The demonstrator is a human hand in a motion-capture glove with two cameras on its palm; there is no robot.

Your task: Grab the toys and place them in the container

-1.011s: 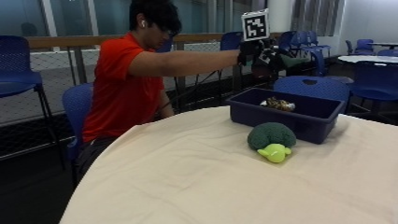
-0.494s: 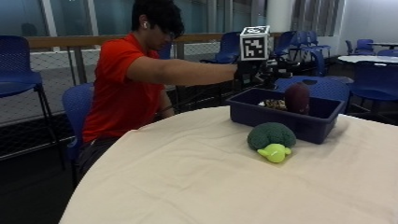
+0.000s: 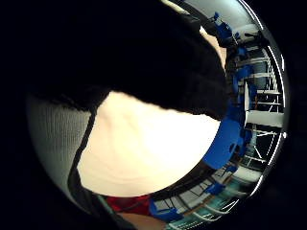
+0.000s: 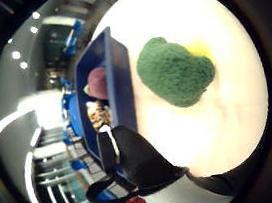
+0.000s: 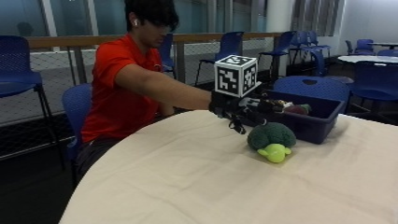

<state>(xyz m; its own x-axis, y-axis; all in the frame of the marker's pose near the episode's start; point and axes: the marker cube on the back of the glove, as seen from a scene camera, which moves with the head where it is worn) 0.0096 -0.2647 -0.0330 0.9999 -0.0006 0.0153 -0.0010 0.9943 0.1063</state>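
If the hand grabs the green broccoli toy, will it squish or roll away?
The broccoli toy looks fuzzy and stuffed, so it probably squishes and feels light. It lies on its side on the cloth-covered table, so it likely stays put rather than rolling. Fuzzy fabric probably won't slip.

glove (image 5: 239, 109): black
broccoli toy (image 5: 272, 136): dark green fuzzy head, yellow-green stalk
container (image 5: 317, 122): dark blue
toys in container (image 4: 98, 83): one maroon, one striped orange, white and black
tablecloth (image 5: 205, 177): plain cream
shirt (image 5: 118, 93): bright red
chairs (image 5: 311, 86): blue seats and backs, dark legs
railing (image 5: 68, 42): tan wood over grey mesh
far right table (image 5: 367, 59): white top
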